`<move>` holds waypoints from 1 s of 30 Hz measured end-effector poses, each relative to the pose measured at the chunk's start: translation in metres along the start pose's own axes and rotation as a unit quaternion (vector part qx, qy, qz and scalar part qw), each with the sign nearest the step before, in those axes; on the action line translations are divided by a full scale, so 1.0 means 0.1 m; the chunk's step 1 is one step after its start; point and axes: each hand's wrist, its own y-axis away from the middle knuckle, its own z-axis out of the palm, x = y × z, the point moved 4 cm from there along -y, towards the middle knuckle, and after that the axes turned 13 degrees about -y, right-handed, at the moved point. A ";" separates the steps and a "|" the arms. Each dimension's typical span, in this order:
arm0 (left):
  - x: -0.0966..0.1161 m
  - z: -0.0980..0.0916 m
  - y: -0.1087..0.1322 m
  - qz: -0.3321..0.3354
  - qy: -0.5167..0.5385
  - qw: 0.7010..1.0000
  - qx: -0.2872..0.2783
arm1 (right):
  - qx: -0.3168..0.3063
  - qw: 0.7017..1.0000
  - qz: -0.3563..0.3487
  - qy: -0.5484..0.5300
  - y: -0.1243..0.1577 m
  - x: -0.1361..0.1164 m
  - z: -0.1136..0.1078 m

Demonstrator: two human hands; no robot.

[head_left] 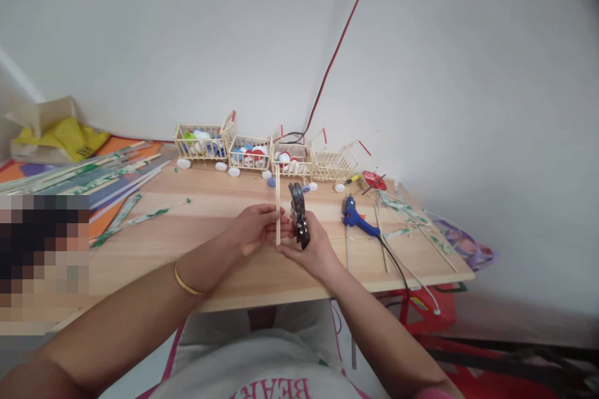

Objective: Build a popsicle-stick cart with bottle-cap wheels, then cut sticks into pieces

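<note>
Pinched upright in my left hand is a small bundle of pale thin wooden sticks. My right hand is wrapped round a dark hand tool that looks like pliers, its head pointing away from me. The tool sits just right of the sticks, and I cannot tell whether they touch. Behind my hands stands a row of several small stick-built carts; the left cart holds coloured bottle caps and the right cart shows bare slats. A blue glue gun lies right of my right hand.
Stick packets and loose sticks cover the table's left side. More sticks and wrappers lie at the right, with a red dish and a yellow-black cutter. A paper bag stands back left. A red stool is below the right edge.
</note>
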 end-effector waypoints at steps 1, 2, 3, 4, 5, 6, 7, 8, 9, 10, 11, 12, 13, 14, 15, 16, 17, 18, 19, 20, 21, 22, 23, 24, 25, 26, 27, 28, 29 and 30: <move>0.01 0.00 0.01 0.001 -0.015 1.000 0.006 | -0.007 1.000 0.015 -0.013 0.00 0.00 -0.02; 0.02 0.00 0.03 0.002 -0.035 0.999 0.013 | -0.006 0.999 0.030 -0.026 -0.01 -0.01 -0.05; 0.04 0.00 0.04 0.005 -0.059 0.998 0.018 | 0.005 0.998 0.042 -0.037 -0.04 -0.01 -0.09; 0.05 0.01 0.05 0.008 -0.085 0.996 0.020 | 0.026 0.997 0.049 -0.045 -0.07 -0.01 -0.14; 0.06 0.01 0.06 0.015 -0.111 0.994 0.017 | 0.056 0.996 0.050 -0.049 -0.11 -0.01 -0.20; 0.08 0.02 0.06 0.024 -0.136 0.990 0.009 | 0.085 0.994 0.046 -0.051 -0.16 -0.02 -0.25; 0.09 0.02 0.06 0.033 -0.161 0.986 0.000 | 0.106 0.992 0.038 -0.053 -0.21 -0.02 -0.29; 0.10 0.03 0.06 0.042 -0.188 0.981 -0.005 | 0.116 0.991 0.028 -0.058 -0.26 -0.03 -0.31; 0.11 0.03 0.06 0.053 -0.221 0.974 -0.008 | 0.118 0.991 0.018 -0.063 -0.31 -0.05 -0.32; 0.12 0.04 0.06 0.068 -0.259 0.963 -0.008 | 0.115 0.991 0.010 -0.064 -0.36 -0.06 -0.32; 0.13 0.04 0.06 0.085 -0.301 0.950 -0.008 | 0.110 0.992 0.007 -0.061 -0.40 -0.07 -0.31; 0.15 0.05 0.06 0.100 -0.340 0.935 -0.009 | 0.106 0.993 0.008 -0.054 -0.42 -0.08 -0.30; 0.16 0.05 0.06 0.113 -0.375 0.920 -0.010 | 0.107 0.993 0.014 -0.045 -0.45 -0.09 -0.29; 0.17 0.06 0.06 0.121 -0.402 0.908 -0.012 | 0.110 0.993 0.020 -0.038 -0.46 -0.09 -0.28; 0.17 0.05 0.06 0.125 -0.421 0.898 -0.011 | 0.115 0.992 0.025 -0.034 -0.47 -0.09 -0.27; 0.17 0.04 0.05 0.125 -0.430 0.894 -0.009 | 0.119 0.992 0.026 -0.036 -0.47 -0.09 -0.26; 0.17 0.03 0.04 0.122 -0.428 0.895 -0.010 | 0.123 0.991 0.024 -0.040 -0.47 -0.09 -0.26; 0.16 0.02 0.02 0.119 -0.414 0.902 -0.012 | 0.126 0.991 0.023 -0.046 -0.47 -0.09 -0.25; 0.15 0.02 0.01 0.116 -0.390 0.913 -0.018 | 0.128 0.990 0.021 -0.051 -0.47 -0.08 -0.25; 0.14 0.01 -0.01 0.115 -0.357 0.927 -0.023 | 0.128 0.990 0.020 -0.056 -0.47 -0.07 -0.24; 0.13 0.01 -0.03 0.116 -0.322 0.939 -0.027 | 0.128 0.990 0.020 -0.061 -0.47 -0.06 -0.23; 0.13 0.01 -0.04 0.120 -0.295 0.948 -0.027 | 0.126 0.990 0.021 -0.065 -0.47 -0.05 -0.21; 0.13 0.01 -0.04 0.125 -0.281 0.951 -0.020 | 0.125 0.989 0.023 -0.069 -0.47 -0.05 -0.19; 0.14 0.02 -0.04 0.132 -0.281 0.951 -0.008 | 0.124 0.989 0.025 -0.073 -0.47 -0.04 -0.17; 0.15 0.02 -0.03 0.140 -0.292 0.946 0.005 | 0.123 0.989 0.029 -0.077 -0.47 -0.03 -0.15; 0.17 0.02 -0.02 0.149 -0.310 0.939 0.019 | 0.120 0.989 0.034 -0.080 -0.48 -0.02 -0.13; 0.19 0.02 0.00 0.159 -0.330 0.930 0.032 | 0.116 0.989 0.038 -0.083 -0.49 -0.02 -0.12; 0.22 0.02 0.01 0.168 -0.346 0.922 0.042 | 0.111 0.990 0.040 -0.083 -0.49 -0.02 -0.11; 0.24 0.02 0.03 0.173 -0.357 0.917 0.050 | 0.103 0.991 0.039 -0.079 -0.49 -0.03 -0.12; 0.26 0.01 0.04 0.173 -0.359 0.915 0.056 | 0.096 0.992 0.034 -0.073 -0.49 -0.04 -0.14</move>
